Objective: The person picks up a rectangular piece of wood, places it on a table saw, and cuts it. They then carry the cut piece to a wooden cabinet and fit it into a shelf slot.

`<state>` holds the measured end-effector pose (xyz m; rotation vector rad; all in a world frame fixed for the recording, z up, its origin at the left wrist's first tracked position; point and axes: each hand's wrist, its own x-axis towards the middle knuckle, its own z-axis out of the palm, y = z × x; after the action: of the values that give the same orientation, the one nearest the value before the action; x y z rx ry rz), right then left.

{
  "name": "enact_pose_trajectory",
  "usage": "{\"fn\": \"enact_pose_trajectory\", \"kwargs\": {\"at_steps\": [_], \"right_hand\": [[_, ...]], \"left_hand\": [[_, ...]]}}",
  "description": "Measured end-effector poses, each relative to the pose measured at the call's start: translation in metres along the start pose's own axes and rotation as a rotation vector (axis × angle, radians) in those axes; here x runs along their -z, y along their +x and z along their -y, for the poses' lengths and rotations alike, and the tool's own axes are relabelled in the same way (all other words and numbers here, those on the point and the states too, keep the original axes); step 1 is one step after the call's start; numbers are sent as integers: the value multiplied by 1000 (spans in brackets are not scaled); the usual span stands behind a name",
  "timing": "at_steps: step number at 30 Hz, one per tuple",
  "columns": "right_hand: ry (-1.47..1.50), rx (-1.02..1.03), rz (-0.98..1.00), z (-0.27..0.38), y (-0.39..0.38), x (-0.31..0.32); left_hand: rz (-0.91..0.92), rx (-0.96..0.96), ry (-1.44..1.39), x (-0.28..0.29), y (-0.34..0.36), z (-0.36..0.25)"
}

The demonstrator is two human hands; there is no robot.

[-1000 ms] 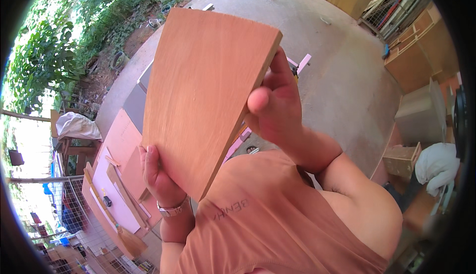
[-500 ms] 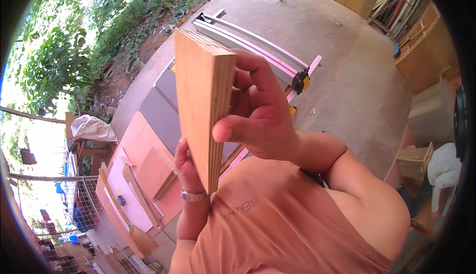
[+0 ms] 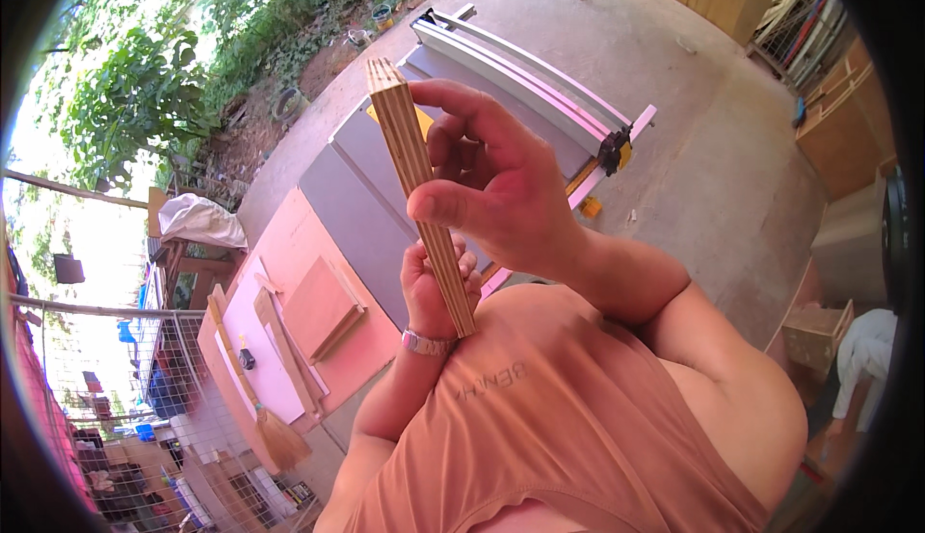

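A plywood board (image 3: 434, 218) is held up in front of my chest, its layered edge turned toward the view and its broad face nearly hidden. My right hand (image 3: 496, 172) grips the upper part, thumb on the near edge and fingers curled behind it. Lower down, my left hand (image 3: 434, 292), with a metal watch (image 3: 426, 343) on its wrist, is closed around the board near its bottom end. Behind the board lies the grey top of a table saw (image 3: 337, 186).
The saw's fence (image 3: 540, 72) crosses beyond my right hand. Left of the saw, a wooden table (image 3: 303, 220) carries plywood pieces (image 3: 323, 292), a thin strip (image 3: 284, 350) and a broom (image 3: 277, 437). Wooden cabinets stand at the right; a person in pale clothing (image 3: 862, 350) is at the right edge.
The board has turned from showing its broad face to showing mainly its layered edge. My left hand has moved right and shows more fully. The surroundings have shifted slightly right in view.
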<state>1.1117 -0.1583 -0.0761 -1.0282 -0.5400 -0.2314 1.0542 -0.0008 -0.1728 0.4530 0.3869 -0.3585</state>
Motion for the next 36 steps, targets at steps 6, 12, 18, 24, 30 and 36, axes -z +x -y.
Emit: {"fn": "enact_pose_trajectory", "kwargs": {"at_steps": [6,12,18,24,30,36], "right_hand": [[16,-44,17,-2,-3,1],[38,-39,15,-7,-1,5],[71,-30,16,-10,0,9],[131,-9,31,-13,4,11],[137,-24,19,-14,9,15],[110,-18,26,-15,14,18]], "left_hand": [[-11,-57,45,3,3,3],[-159,-83,230,-3,3,4],[-150,-123,198,-13,4,5],[-182,-117,116,-24,8,4],[-182,-118,144,-24,15,3],[-178,-122,163,-22,19,1]]}}
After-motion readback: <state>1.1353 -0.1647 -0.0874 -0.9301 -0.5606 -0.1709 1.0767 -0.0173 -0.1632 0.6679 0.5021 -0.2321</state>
